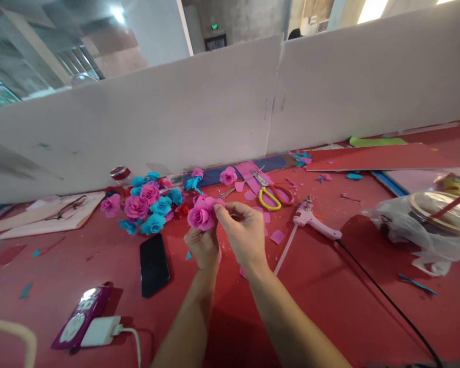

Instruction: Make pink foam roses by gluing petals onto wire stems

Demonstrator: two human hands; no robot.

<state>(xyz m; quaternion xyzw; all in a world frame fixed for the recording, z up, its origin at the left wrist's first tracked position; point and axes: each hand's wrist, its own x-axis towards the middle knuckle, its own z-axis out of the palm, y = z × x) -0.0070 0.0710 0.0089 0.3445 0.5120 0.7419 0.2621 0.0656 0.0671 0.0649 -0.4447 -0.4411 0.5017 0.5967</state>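
My left hand (pixel 203 246) is closed round the base of a pink paper rose (pixel 200 215) and holds it upright above the red table (pixel 322 286). My right hand (pixel 244 232) pinches an outer pink petal of the same rose from the right side. Behind the rose lie yellow-and-orange-handled scissors (pixel 273 195) and loose pink petal cutouts (pixel 276 236). A pink glue gun (pixel 315 224) rests to the right of my right hand, with a black cord running toward the near right edge.
A pile of pink and blue paper roses (pixel 145 207) sits left of my hands. A black phone (pixel 154 265) lies near the left forearm, a purple power strip (pixel 83 314) with a white charger nearer left. A plastic bag with a lidded cup (pixel 433 220) stands right. A white partition (pixel 214 107) backs the table.
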